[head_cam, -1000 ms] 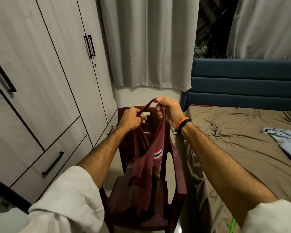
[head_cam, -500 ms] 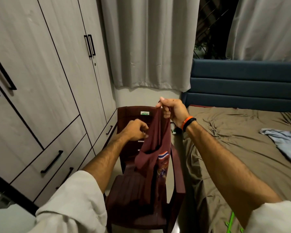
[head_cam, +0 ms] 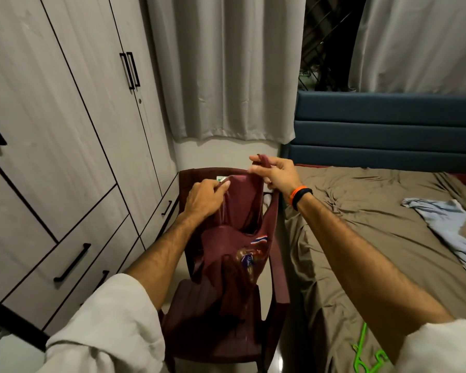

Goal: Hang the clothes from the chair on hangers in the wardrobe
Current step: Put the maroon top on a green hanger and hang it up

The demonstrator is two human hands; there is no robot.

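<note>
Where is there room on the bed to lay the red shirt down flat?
The widest bare stretch of the brown bed sheet lies between the right hand and the light blue cloth, below the blue headboard. It is more crowded near the green hanger at the near edge. The chair seat lies under the maroon shirt.

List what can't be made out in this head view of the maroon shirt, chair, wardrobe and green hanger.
- Chair seat: mostly covered by the maroon shirt.
- Chair-back label: half hidden by the left hand and shirt, unreadable.
- Shirt print: folded, blurred.
- Green hanger: cut by the bottom edge and right sleeve.
- Wardrobe inside: doors closed.
- Right hand fingers: partly wrapped in fabric.
</note>
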